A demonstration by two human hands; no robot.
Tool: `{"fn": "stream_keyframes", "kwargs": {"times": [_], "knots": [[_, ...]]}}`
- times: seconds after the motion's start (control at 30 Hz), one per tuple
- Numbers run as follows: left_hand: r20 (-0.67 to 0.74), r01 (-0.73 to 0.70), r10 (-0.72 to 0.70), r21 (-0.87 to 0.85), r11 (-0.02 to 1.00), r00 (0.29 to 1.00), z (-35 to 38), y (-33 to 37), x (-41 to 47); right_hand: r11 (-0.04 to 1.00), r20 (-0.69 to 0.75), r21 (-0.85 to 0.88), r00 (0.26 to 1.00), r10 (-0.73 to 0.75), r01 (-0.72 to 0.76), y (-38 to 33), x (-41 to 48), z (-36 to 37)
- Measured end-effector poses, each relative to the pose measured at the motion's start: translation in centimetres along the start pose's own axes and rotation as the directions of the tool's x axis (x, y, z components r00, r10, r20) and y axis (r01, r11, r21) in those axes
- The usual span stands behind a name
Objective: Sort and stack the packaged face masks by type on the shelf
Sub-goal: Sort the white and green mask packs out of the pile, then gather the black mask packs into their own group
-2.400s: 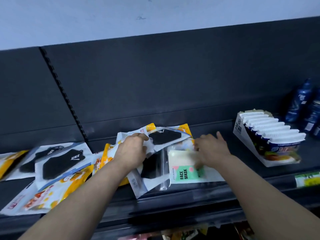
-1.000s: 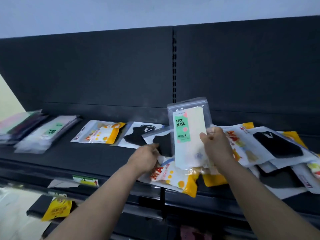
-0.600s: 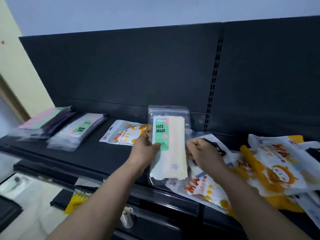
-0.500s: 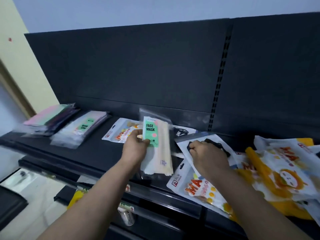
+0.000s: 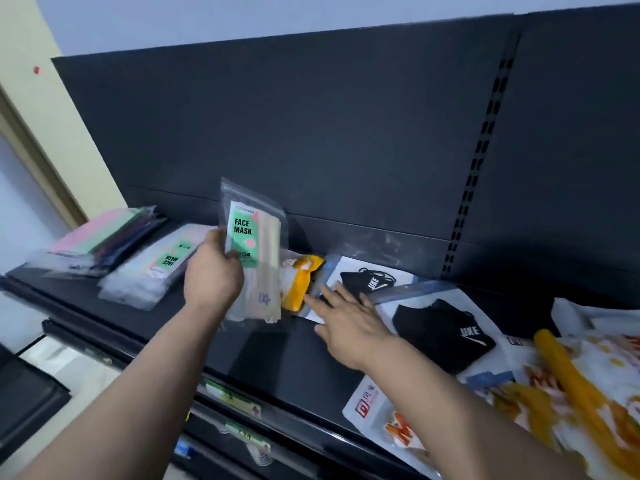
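- the left hand grips a clear pack with a green "face mask" label by its left edge, thumb on the front. it holds the pack upright in the air above the shelf, just right of the pile it matches.
- that pile, the green-label stack, lies flat near the left end of the shelf. further left, a second stack of pink and dark packs looks sorted.
- the right hand is flat with fingers straight and spread, holding nothing. it sits low over the near edge of a black mask pack; blur makes it hard to say whether the fingertips touch the pack.
- just left of that pack an orange cartoon pack lies on the shelf, partly hidden behind the held pack. these two seem to be the starts of their own piles.
- a loose black pack lies to the right, touching the first one. beyond it a jumbled heap of orange and white packs overlaps at the right end.
- judged from this, the sort is perhaps around halfway. two stacks are built and the held pack has to go onto the green-label stack. the black and orange packs on the right are left to gather by type.
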State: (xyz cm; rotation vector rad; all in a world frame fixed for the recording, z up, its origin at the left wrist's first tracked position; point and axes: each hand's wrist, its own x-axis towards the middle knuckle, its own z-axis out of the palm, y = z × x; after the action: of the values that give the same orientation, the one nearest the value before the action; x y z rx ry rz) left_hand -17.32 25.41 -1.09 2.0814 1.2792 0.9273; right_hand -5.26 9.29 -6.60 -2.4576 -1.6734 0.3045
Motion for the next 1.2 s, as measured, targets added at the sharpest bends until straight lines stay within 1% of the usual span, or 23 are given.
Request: {"fn": "stream_keyframes", "kwargs": {"times": [0.1,0.17,0.23,0.3,0.37,0.43,0.5,0.53,0.6,0.67,0.7,0.77,0.8,0.87,0.9,0.97,1.03,1.07,1.1,1.13,1.2], "knots": [[0.030,0.005,-0.010,0.152,0.988,0.999,-1.6,-1.2,2.4,0.999,-0.006,-0.015,0.999,-0.040,0.039,-2.3,2.8,0.2],[0.076,0.016,-0.031,0.192,0.981,0.997,-2.6,-2.9,4.4,1.000,-0.024,-0.012,1.000,-0.019,0.018,-3.5,4.9,0.6],[0.111,0.042,-0.061,0.171,0.984,0.992,-3.6,-5.6,7.0,1.000,-0.052,0.000,0.999,0.015,-0.015,-5.4,7.9,1.4],[0.174,0.072,-0.086,0.089,0.993,0.981,-3.5,-7.2,8.4,1.000,-0.074,0.008,0.997,0.028,-0.028,-6.2,9.1,1.9],[0.215,0.097,-0.100,0.024,0.995,0.972,-4.4,-9.7,11.0,0.998,-0.117,-0.038,0.992,0.053,-0.058,-8.0,10.8,2.3],[0.219,0.080,-0.079,0.004,0.997,0.973,-5.5,-11.9,13.9,0.978,-0.186,-0.145,0.975,0.125,-0.153,-9.2,11.5,2.1],[0.235,0.065,-0.059,-0.020,0.998,0.970,-6.7,-13.6,16.7,0.934,-0.194,-0.245,0.957,0.217,-0.262,-10.2,12.4,1.8],[0.260,0.064,-0.053,-0.034,0.997,0.964,-7.0,-14.1,18.0,0.917,-0.186,-0.264,0.948,0.256,-0.300,-10.7,12.9,1.5],[0.333,0.032,-0.025,-0.017,0.999,0.943,-6.9,-14.9,19.9,0.915,-0.174,-0.217,0.936,0.307,-0.341,-11.6,13.6,0.9],[0.386,-0.045,0.023,0.048,0.998,0.922,-6.2,-15.8,21.2,0.922,-0.131,-0.147,0.931,0.340,-0.357,-12.4,14.1,0.7],[0.395,-0.091,0.042,0.108,0.990,0.918,-5.8,-16.4,21.6,0.922,-0.072,-0.132,0.931,0.357,-0.364,-12.6,14.1,0.6],[0.384,-0.172,0.055,0.277,0.945,0.922,-5.1,-17.5,21.9,0.917,0.036,-0.131,0.922,0.385,-0.377,-12.7,13.8,0.5],[0.361,-0.195,0.055,0.365,0.910,0.931,-4.9,-17.7,21.9,0.917,0.063,-0.117,0.918,0.391,-0.382,-12.6,13.7,0.4],[0.304,-0.251,0.108,0.483,0.839,0.947,-4.6,-17.1,21.7,0.925,0.071,-0.093,0.924,0.375,-0.368,-12.2,13.6,0.2],[0.292,-0.289,0.159,0.482,0.827,0.943,-4.3,-16.2,21.5,0.931,0.055,-0.112,0.933,0.355,-0.348,-12.0,13.6,0.3],[0.339,-0.384,0.262,0.368,0.847,0.904,-3.4,-14.0,20.6,0.932,0.005,-0.194,0.950,0.313,-0.306,-12.1,13.5,0.9],[0.425,-0.464,0.355,0.187,0.866,0.833,-2.1,-11.9,19.1,0.907,-0.058,-0.296,0.954,0.296,-0.299,-12.2,13.0,1.8],[0.446,-0.487,0.399,0.098,0.868,0.801,-1.4,-10.9,18.3,0.893,-0.093,-0.333,0.953,0.288,-0.302,-12.0,12.5,2.1],[0.436,-0.500,0.444,0.015,0.866,0.783,-0.8,-10.2,17.6,0.892,-0.135,-0.337,0.953,0.271,-0.302,-12.0,12.2,2.1],[0.402,-0.515,0.494,-0.063,0.855,0.771,-0.4,-9.3,16.8,0.898,-0.199,-0.302,0.943,0.268,-0.319,-11.9,11.5,1.6],[0.312,-0.531,0.557,-0.173,0.830,0.769,0.1,-7.6,15.5,0.904,-0.359,-0.216,0.891,0.277,-0.369,-11.6,10.0,-0.2]]}}
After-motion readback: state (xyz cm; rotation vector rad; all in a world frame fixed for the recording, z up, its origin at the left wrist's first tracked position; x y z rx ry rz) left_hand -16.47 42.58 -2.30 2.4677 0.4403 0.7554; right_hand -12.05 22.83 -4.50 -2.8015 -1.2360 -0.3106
